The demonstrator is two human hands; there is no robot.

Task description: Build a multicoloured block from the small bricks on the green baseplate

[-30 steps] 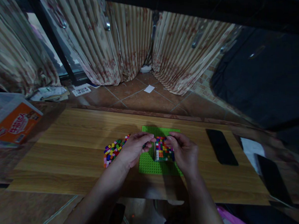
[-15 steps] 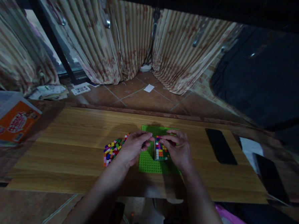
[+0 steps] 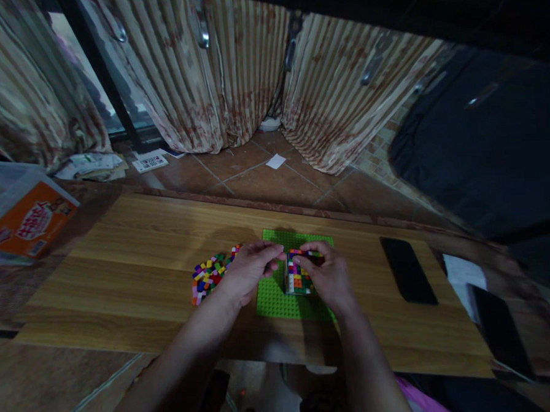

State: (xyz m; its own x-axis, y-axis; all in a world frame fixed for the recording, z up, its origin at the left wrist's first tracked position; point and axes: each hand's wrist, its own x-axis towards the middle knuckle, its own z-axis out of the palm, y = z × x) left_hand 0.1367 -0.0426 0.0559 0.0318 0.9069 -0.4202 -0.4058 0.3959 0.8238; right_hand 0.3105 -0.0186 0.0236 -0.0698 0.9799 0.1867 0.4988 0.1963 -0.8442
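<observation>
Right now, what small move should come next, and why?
Probably a gentle press down with the right hand: its fingers are at the top of the brick block on the green plate, while the left hand hovers beside it.

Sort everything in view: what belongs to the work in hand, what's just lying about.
In use:
- green studded baseplate
- multicoloured brick build at the right hand
- loose bricks beside the left hand

Lying about:
- black phone-like slab
- orange-labelled plastic bin
- white floor paper

Striped curtains (image 3: 245,78), white paper (image 3: 276,161) on tiled floor (image 3: 246,186), orange-labelled clear bin (image 3: 29,213) far left.
</observation>
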